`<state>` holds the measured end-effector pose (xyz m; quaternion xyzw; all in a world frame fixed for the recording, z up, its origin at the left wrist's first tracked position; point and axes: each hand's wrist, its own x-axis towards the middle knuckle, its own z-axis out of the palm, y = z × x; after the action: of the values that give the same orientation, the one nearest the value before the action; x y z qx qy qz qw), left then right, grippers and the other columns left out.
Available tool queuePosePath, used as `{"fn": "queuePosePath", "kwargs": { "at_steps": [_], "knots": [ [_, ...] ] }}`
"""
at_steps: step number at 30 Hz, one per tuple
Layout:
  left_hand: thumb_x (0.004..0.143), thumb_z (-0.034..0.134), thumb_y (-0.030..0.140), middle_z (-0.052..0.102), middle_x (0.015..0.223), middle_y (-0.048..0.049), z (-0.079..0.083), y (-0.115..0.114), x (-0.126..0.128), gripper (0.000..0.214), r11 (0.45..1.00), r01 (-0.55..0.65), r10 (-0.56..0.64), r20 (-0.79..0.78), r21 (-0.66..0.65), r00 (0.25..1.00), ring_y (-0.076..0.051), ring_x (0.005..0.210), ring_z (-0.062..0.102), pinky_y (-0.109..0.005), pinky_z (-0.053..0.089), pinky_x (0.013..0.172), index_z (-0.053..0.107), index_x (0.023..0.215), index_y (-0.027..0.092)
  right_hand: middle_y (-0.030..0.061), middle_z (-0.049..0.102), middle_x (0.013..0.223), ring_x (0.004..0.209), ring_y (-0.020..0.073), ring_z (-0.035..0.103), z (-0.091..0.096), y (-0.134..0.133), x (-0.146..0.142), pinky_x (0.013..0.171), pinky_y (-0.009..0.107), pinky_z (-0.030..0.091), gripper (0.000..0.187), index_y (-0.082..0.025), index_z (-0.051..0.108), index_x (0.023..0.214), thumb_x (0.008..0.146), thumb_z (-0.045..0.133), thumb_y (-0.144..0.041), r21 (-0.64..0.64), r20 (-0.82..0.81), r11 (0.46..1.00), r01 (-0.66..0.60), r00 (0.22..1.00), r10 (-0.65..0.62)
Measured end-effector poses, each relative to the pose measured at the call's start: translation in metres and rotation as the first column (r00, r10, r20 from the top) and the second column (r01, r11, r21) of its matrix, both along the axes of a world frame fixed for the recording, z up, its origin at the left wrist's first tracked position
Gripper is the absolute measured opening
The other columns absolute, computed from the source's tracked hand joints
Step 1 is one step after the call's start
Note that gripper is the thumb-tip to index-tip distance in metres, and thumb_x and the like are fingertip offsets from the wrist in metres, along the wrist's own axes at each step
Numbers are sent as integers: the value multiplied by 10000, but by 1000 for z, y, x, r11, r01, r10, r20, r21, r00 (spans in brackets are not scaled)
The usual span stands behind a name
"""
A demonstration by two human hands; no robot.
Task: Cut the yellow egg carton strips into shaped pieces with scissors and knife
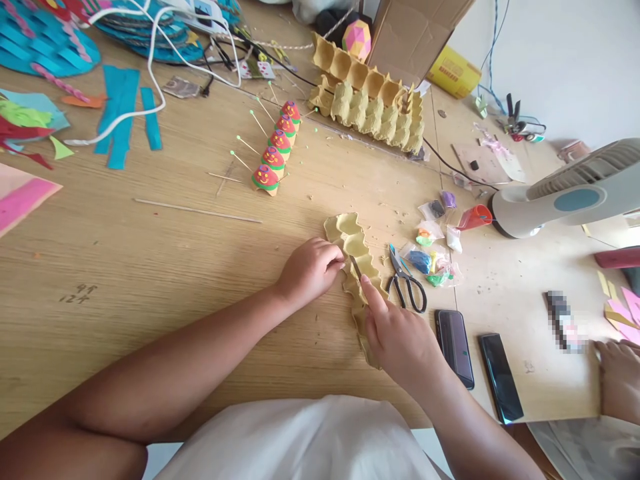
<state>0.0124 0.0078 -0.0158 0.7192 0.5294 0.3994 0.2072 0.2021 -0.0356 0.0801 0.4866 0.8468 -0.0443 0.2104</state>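
A strip of yellow egg carton (357, 241) lies on the wooden table in front of me. My left hand (311, 272) is closed at its left edge, thumb and fingers pinching the rim. In my right hand (400, 333) is a small knife (355, 268), its handle mostly hidden by my fingers. The index finger stretches along the knife, and the blade points away from me onto the carton's cups. Just right of the strip, scissors (404, 283) with black handles rest on the table. Farther off stands a row of painted carton cups (273, 158) with red tops, smiling faces and green-tipped sticks.
Larger egg cartons (370, 110) sit at the back by a cardboard box (415, 33). Bags of coloured clay (423, 259), two phones (455, 347) and a white fan (560, 193) are on the right. A wooden stick (197, 210) lies left. Another person's hand (620, 373) rests far right.
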Motion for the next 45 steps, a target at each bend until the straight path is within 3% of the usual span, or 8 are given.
{"fn": "queuePosePath", "kwargs": {
  "at_steps": [16, 23, 26, 29, 31, 37, 42, 45],
  "knots": [
    [875, 656, 139, 657, 766, -16, -1, 0, 2, 124, 999, -17, 18, -21, 40, 1000, -189, 772, 590, -321, 445, 717, 609, 770, 185, 64, 768, 897, 709, 231, 718, 1, 7, -3, 523, 307, 424, 607, -170, 259, 1590, 995, 360, -243, 1, -17, 999, 32, 999, -32],
    [927, 611, 204, 688, 821, -27, 4, -3, 0, 98, 997, 3, -3, -12, 74, 1000, -199, 822, 609, -340, 473, 782, 624, 831, 190, 36, 783, 943, 712, 206, 725, 11, 15, 5, 543, 282, 440, 560, -225, 293, 1561, 1006, 363, -258, -28, -235, 992, 127, 963, -129],
    [944, 584, 223, 697, 926, -55, 7, -3, -4, 60, 988, -61, 65, -21, 140, 998, -223, 915, 603, -369, 478, 858, 627, 940, 182, 36, 783, 910, 692, 217, 723, 12, 19, 5, 538, 285, 444, 557, -218, 289, 1556, 1007, 357, -281, 24, -310, 983, 183, 936, -166],
    [939, 586, 203, 694, 1101, -97, 5, 1, -7, 198, 973, -141, 152, -45, 183, 987, -256, 1046, 579, -409, 463, 952, 603, 1132, 159, 62, 788, 960, 705, 228, 730, 8, 25, 0, 556, 295, 459, 563, -195, 281, 1560, 1010, 355, -290, 48, -319, 981, 185, 934, -161],
    [933, 597, 196, 698, 1127, -96, 2, 4, -9, 236, 975, -133, 147, -65, 177, 987, -260, 1056, 575, -413, 465, 958, 596, 1166, 161, 72, 786, 1023, 748, 235, 738, 5, 30, -5, 574, 298, 466, 566, -198, 279, 1565, 1011, 361, -277, 44, -307, 986, 160, 941, -139],
    [885, 687, 222, 719, 966, -57, -3, 6, -9, 147, 986, -148, 153, -63, 83, 986, -242, 924, 602, -380, 485, 845, 635, 1016, 182, 60, 789, 1012, 782, 251, 745, 4, 36, -11, 587, 307, 459, 559, -224, 286, 1573, 1020, 354, -266, 6, -232, 996, 84, 969, -81],
    [876, 693, 196, 704, 888, -36, 0, 6, -10, 71, 988, -148, 150, -59, 34, 987, -221, 872, 600, -354, 469, 808, 636, 916, 188, 41, 790, 971, 730, 232, 735, 3, 28, -5, 564, 288, 438, 572, -233, 244, 1583, 1023, 357, -269, -90, -279, 992, 90, 954, -112],
    [884, 680, 189, 700, 870, -31, 0, 6, -11, 38, 990, -140, 142, -57, 33, 988, -217, 864, 598, -348, 461, 801, 642, 890, 190, 56, 787, 1002, 736, 230, 734, 1, 22, -1, 553, 286, 427, 573, -221, 252, 1582, 1020, 357, -262, -79, -289, 994, 78, 952, -98]
  ]
}}
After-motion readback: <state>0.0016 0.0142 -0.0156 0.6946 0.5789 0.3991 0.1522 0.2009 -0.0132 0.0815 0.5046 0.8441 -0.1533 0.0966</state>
